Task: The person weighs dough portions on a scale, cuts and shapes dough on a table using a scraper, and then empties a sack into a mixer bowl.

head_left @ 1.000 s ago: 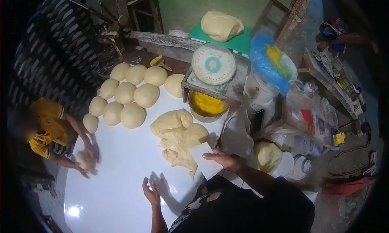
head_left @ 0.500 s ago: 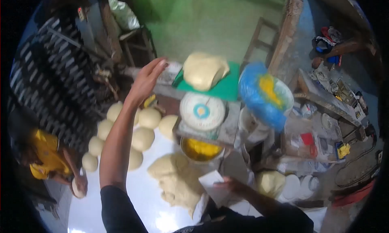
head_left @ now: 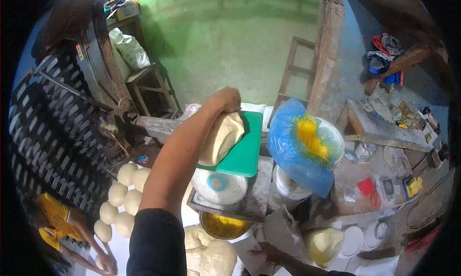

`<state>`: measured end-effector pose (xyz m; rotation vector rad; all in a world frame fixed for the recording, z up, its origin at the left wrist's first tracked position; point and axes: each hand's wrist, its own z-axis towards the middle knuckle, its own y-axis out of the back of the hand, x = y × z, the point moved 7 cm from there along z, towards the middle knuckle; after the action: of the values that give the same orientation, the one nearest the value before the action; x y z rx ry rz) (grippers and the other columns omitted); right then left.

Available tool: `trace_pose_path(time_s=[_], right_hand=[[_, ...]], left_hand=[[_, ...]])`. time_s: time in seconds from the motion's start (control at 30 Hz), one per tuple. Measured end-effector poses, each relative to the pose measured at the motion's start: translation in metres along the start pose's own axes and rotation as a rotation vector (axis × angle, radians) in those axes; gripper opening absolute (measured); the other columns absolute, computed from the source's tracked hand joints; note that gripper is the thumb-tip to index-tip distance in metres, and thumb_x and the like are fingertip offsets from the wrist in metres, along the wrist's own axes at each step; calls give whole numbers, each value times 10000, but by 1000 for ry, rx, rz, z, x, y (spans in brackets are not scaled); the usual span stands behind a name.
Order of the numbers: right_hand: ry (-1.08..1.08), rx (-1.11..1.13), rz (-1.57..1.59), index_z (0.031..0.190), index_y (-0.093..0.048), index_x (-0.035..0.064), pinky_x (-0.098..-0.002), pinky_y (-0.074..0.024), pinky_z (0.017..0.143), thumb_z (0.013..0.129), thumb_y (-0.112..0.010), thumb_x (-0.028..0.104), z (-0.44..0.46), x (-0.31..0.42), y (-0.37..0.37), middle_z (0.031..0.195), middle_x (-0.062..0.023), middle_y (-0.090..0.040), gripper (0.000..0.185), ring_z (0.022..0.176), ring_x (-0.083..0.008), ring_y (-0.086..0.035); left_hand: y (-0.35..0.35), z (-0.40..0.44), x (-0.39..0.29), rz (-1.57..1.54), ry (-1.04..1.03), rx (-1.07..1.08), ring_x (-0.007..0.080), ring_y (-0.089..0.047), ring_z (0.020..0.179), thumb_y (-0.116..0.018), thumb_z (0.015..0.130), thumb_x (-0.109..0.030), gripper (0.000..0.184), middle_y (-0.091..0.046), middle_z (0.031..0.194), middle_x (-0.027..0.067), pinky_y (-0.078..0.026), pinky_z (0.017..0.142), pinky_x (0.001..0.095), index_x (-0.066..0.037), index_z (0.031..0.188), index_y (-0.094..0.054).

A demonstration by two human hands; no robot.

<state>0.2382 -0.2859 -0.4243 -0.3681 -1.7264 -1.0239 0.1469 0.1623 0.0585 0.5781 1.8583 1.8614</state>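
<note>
- Dough lump (head_left: 223,140) is seated on the green board (head_left: 250,149), on the near side of the left hand (head_left: 227,101), its far end being overlapped by that hand.
- Right hand (head_left: 270,253) is placed well apart from the lump, closed on a flat white scraper (head_left: 248,258).
- Left fingertips are hidden; whether the lump is gripped cannot be told.
- Lump's left side is masked by the left forearm (head_left: 185,146); its long axis is left uncertain.

Bakery workshop: dough balls (head_left: 117,194), dough lump (head_left: 222,140), dial scale (head_left: 220,186).
</note>
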Motion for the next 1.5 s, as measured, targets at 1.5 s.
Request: trace_pose_path(time_s=[1.5], right_hand=[[-518, 57, 690, 1219, -649, 22, -346, -535, 801, 908, -739, 406, -48, 204, -89, 993, -63, -706, 502, 851, -166, -671]], left_hand=[[-387, -670, -128, -905, 756, -777, 392, -475, 1351, -722, 901, -166, 607, -512, 1456, 235, -321, 1170, 525, -23, 1445, -492]])
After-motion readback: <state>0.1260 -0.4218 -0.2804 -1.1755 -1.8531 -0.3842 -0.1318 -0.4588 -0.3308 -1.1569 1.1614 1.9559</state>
